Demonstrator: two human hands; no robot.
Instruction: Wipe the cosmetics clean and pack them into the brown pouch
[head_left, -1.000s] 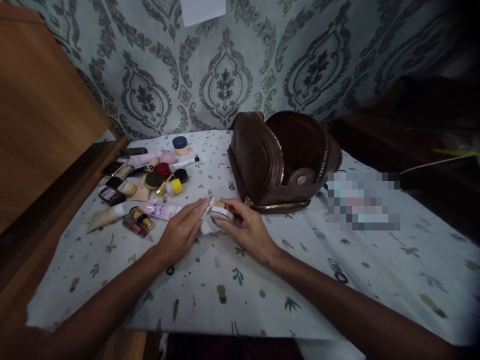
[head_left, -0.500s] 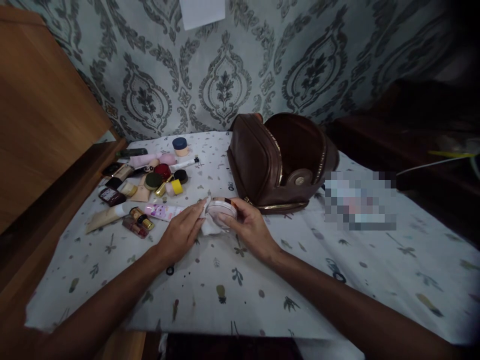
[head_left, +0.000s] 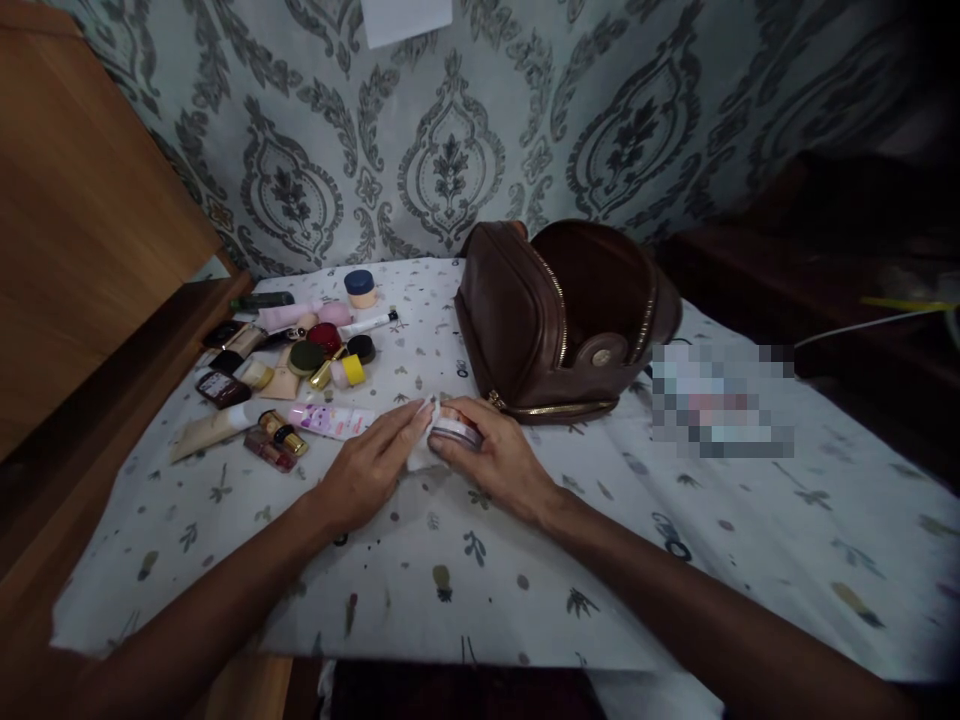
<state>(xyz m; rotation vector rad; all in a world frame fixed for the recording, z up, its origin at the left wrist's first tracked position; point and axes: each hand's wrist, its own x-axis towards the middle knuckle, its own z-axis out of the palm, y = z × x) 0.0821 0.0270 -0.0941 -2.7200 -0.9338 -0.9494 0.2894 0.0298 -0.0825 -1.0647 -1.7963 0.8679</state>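
In front of me, my right hand (head_left: 501, 455) grips a round, clear-sided cosmetic compact (head_left: 457, 430) by its right edge, thumb in front. My left hand (head_left: 375, 462) pinches a white wipe (head_left: 421, 455) and presses it against the compact's left side. Part of the wipe hangs below the fingers, and some of the compact is covered by both hands. Just left of my left hand lies a pink-and-white patterned tube (head_left: 326, 420). Behind my right hand stands a brown makeup bag (head_left: 506, 310), unzipped with its dark inside showing.
Several cosmetics lie in a group at left, among them a blue-lidded jar (head_left: 360, 289), a yellow-lidded jar (head_left: 349, 371) and a beige tube (head_left: 214, 432). A wooden cabinet (head_left: 97, 180) borders the left side. At right is a blurred-out item (head_left: 724, 400) on the printed tablecloth (head_left: 517, 610).
The compact has been turned in my right hand, so its side shows more and its flat face less. My left hand has shifted slightly right with the wipe.
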